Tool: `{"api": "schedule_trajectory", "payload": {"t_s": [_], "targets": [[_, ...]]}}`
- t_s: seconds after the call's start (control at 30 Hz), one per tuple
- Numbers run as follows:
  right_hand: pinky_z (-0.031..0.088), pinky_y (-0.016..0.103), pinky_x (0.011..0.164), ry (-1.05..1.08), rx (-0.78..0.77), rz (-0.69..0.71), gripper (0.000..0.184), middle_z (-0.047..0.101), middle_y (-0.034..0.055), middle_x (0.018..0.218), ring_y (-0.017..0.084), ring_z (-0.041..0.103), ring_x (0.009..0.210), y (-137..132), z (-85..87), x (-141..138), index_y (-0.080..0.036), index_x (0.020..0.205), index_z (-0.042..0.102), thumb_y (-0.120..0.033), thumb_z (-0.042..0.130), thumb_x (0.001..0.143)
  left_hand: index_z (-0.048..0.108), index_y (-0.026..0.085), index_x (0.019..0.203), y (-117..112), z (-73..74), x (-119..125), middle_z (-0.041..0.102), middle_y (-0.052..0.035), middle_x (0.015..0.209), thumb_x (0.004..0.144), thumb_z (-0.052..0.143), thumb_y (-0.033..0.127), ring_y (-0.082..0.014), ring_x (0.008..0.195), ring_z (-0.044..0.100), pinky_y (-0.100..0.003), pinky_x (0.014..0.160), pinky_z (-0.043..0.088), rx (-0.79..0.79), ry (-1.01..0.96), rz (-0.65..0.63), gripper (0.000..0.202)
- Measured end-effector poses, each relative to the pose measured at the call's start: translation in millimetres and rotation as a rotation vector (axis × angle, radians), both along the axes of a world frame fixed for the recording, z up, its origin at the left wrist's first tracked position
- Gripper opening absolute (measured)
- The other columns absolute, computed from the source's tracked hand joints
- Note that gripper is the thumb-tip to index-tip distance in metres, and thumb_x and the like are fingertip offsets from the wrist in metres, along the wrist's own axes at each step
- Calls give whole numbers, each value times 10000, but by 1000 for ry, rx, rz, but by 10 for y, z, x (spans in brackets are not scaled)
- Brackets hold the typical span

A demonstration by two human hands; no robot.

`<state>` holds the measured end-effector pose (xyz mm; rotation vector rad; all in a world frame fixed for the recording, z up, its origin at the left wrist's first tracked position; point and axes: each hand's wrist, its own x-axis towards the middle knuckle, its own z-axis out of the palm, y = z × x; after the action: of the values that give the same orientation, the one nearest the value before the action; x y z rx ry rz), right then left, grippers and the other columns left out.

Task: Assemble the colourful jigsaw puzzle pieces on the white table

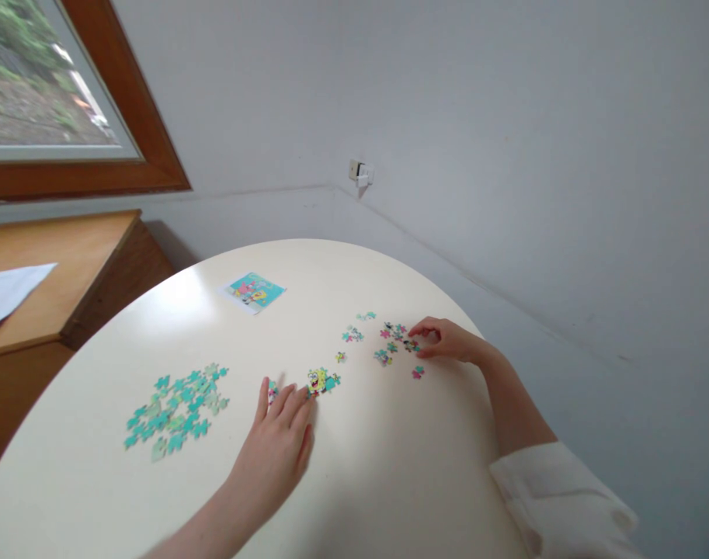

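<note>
My left hand (279,435) lies flat on the round cream table (359,466), fingers stretched out, fingertips touching a small joined cluster of yellow and teal puzzle pieces (322,380); a pink piece (272,390) shows between two fingers. My right hand (444,339) reaches to the far right, fingers curled in a pinch at a group of loose pink and dark pieces (396,335). What it pinches, if anything, is too small to make out. A lone pink piece (418,373) lies just below it.
A spread of several teal pieces (176,407) lies at the left of the table. A small reference picture card (253,292) sits at the far side. A wooden cabinet (57,287) with white paper (8,291) stands at left under a window.
</note>
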<state>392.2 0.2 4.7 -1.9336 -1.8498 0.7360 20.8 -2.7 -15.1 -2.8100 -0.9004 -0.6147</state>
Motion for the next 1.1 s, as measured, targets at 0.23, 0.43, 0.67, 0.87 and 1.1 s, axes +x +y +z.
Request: {"api": "schedule_trajectory", "payload": {"t_s": [0.23, 0.43, 0.67, 0.87, 1.1], "targets": [[420, 286, 676, 15, 17, -10, 316, 624, 54, 872, 174, 539, 759, 8, -23, -1, -179, 832, 687, -386, 668, 593, 604, 161, 1044, -10, 29, 3, 634, -91, 1077, 841, 406, 159, -226, 1055, 539, -547, 1088, 196, -5, -9, -3, 284], [424, 286, 648, 45, 41, -79, 379, 636, 44, 821, 169, 544, 714, 18, -39, 8, -175, 874, 681, -368, 699, 548, 601, 158, 1048, -10, 10, 3, 638, -91, 1069, 831, 387, 133, -234, 1055, 541, -556, 1078, 213, -8, -13, -1, 305], [417, 280, 611, 55, 15, -99, 288, 647, 39, 732, 159, 535, 654, 21, -8, -6, -169, 795, 698, -347, 679, 569, 598, 150, 1057, -10, 9, 8, 633, -94, 1083, 831, 401, 142, -240, 1062, 535, -560, 1069, 227, -22, 3, 12, 300], [410, 274, 597, 56, 43, -93, 261, 642, 38, 713, 148, 519, 630, 24, -14, -16, -170, 786, 697, -343, 647, 596, 597, 152, 1054, -7, 8, 4, 631, -89, 1091, 829, 402, 138, -245, 1063, 534, -560, 1064, 237, -18, 8, 0, 298], [402, 267, 583, 121, 78, -92, 366, 616, 32, 703, 137, 511, 615, 37, -89, 23, -159, 866, 683, -419, 639, 612, 596, 154, 1053, -8, 16, 4, 630, -98, 1091, 831, 401, 138, -236, 1060, 539, -550, 1072, 233, -14, 4, -4, 295]]}}
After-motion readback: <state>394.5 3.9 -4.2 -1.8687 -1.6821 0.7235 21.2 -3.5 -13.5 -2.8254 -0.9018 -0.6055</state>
